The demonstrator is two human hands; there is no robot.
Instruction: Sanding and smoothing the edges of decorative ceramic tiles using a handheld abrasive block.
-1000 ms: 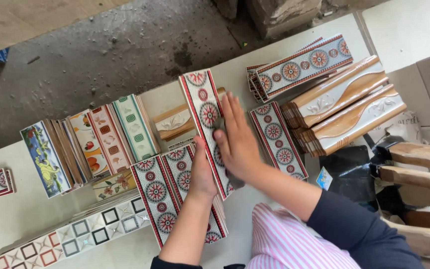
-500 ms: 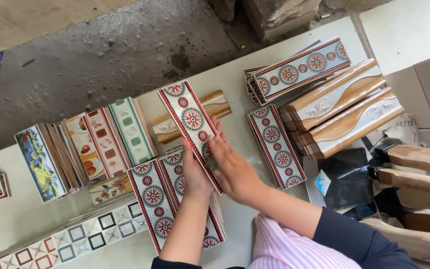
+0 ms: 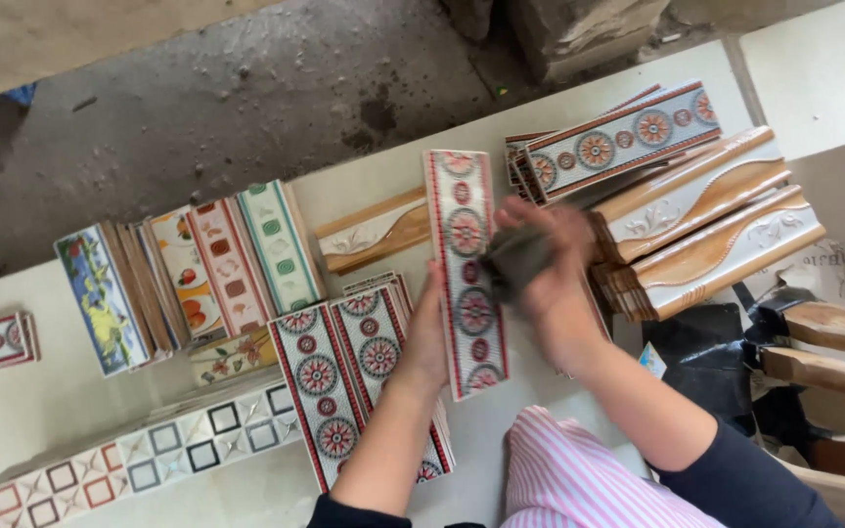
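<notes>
The tile (image 3: 466, 269) now points to 12 o'clock, turned from its earlier slant. The left hand (image 3: 429, 337) grips its left edge; the right hand (image 3: 540, 264) grips a dark cloth (image 3: 512, 262) against its face. More tile stacks (image 3: 682, 210) crowd the pale bench (image 3: 70, 411); beyond lies concrete floor (image 3: 198, 88).

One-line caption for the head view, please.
Left hand steadies a long red-and-white rosette border tile while right hand presses a dark cloth against it.
</notes>
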